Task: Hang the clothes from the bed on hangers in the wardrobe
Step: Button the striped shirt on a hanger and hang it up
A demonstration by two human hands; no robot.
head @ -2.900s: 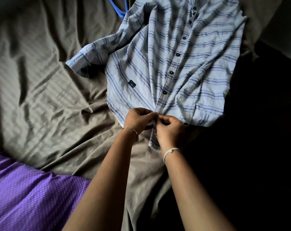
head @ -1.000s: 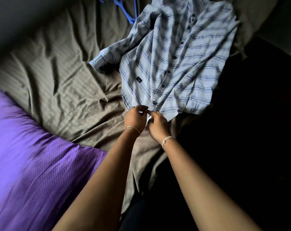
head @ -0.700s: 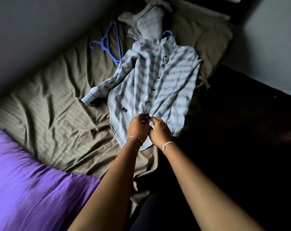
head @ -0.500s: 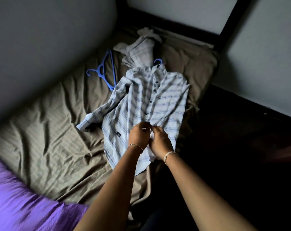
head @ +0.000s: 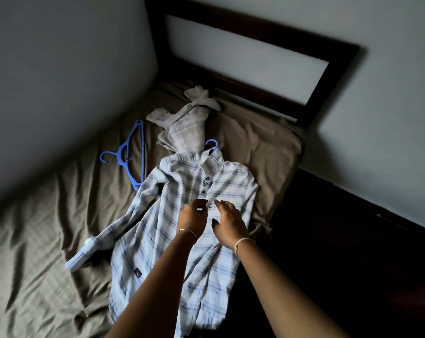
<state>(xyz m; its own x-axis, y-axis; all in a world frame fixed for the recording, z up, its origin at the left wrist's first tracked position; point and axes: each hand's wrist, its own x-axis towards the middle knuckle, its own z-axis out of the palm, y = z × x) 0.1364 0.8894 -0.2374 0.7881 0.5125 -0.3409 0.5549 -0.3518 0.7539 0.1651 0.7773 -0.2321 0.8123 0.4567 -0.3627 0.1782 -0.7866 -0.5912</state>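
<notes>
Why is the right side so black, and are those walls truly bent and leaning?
Head view: dim room, soft light on the striped shirt and bedsheet, the floor beside the bed lost in near-black shadow; head view: the wide-angle lens bends the left wall and slants the dark wooden frame, likely distortion; head view: that wall also looks smeared, the blue hanger fairly crisp.

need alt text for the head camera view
Two bare hands, the left hand and the right hand, meet at the button placket of a blue-and-white striped shirt spread flat on a wrinkled olive-brown bedsheet. A blue plastic hanger lies left of it, and a crumpled grey garment beyond its collar.
</notes>
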